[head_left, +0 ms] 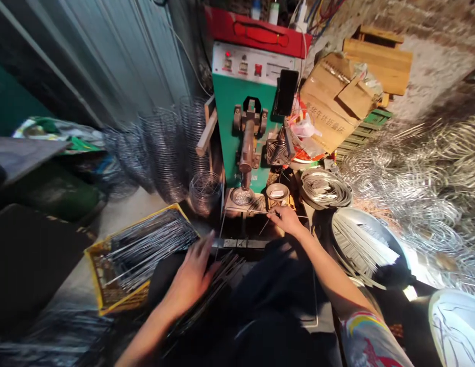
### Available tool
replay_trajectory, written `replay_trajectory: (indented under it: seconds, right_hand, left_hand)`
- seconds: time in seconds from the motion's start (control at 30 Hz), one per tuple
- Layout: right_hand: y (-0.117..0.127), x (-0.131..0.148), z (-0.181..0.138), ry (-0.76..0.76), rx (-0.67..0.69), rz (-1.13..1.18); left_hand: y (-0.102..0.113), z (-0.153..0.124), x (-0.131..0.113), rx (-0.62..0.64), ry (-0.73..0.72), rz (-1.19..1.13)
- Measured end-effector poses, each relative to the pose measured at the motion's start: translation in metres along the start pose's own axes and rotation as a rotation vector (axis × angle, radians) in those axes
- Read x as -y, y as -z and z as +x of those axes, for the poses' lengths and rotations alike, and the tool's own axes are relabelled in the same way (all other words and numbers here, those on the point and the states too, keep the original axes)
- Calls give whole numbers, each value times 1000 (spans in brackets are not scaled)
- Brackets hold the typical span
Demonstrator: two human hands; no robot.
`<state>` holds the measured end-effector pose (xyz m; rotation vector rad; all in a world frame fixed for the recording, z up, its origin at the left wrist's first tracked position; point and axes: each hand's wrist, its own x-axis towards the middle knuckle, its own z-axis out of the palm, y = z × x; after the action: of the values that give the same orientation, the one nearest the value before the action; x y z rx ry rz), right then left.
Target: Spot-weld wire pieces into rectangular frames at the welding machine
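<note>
My right hand (pixel 286 220) is closed, fingers pinched on a thin metal wire (pixel 256 211) that reaches left toward the welding machine's small work plate (pixel 233 200). Above that plate stands the round electrode arm (pixel 247 153) of the green machine (pixel 229 107). My left hand (pixel 193 267), slightly blurred, has its fingers stretched out and holds nothing that I can see. It is beside a bunch of thin metal rods (pixel 225 272) lying over my lap; whether it touches them I cannot tell.
Left of my legs, a yellow crate (pixel 94 280) holds many straight rods. Behind it stand stacks of wire rings (pixel 164 153). To the right are a coil of flat strips (pixel 325 188), a basin (pixel 400 244) of strips and heaped wire parts (pixel 424 178). A phone (pixel 286 92) hangs on the machine.
</note>
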<state>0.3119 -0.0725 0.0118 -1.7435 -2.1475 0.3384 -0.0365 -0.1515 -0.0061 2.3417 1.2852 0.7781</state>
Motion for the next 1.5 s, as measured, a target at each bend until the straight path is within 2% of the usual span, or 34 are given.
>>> replay_trajectory:
  seconds: [0.07, 0.13, 0.2, 0.27, 0.37, 0.43, 0.8, 1.07, 1.13, 1.2, 1.27, 1.33, 1.37, 1.4, 1.5]
  right_hand:
    - [-3, 15, 2, 26, -3, -63]
    - [-3, 29, 4, 52, -2, -118]
    - [-2, 39, 6, 62, -12, -140]
    - [-1, 44, 6, 51, -30, -144]
    - [-2, 43, 3, 39, -52, -143]
    - [-3, 42, 1, 47, -65, -131]
    - [-10, 43, 2, 101, -173, -27]
    - [-6, 47, 1, 98, -147, 2]
    - [-8, 44, 3, 104, -134, -29]
    - [-11, 37, 4, 91, -133, -45]
    - [-12, 27, 3, 60, -142, -32]
    - [-11, 17, -1, 29, -140, 7]
    - [-10, 11, -3, 17, -134, 30]
    - [-9, 7, -5, 7, -127, 50]
    - [-6, -5, -8, -2, -113, 80]
  left_hand:
    - [14, 59, -17, -27, -145, 243]
    - [13, 111, -34, 35, -248, 366]
    - [0, 146, -44, 143, -254, 370]
    - [-19, 162, -45, 195, -216, 323]
    - [-39, 164, -37, 165, -176, 265]
    - [-45, 159, -32, 141, -154, 239]
    - [-41, 156, -29, 82, -103, 183]
    - [-45, 155, -27, 71, -109, 163]
    - [-42, 157, -25, 92, -154, 174]
    - [-34, 151, -19, 65, -208, 196]
    - [-24, 132, -9, -33, -192, 202]
    - [-18, 98, 3, -122, -64, 129]
    - [-18, 76, 9, -128, 28, 52]
    - [-20, 52, 13, -60, 116, -49]
    - [-34, -19, 15, 245, 380, -367]
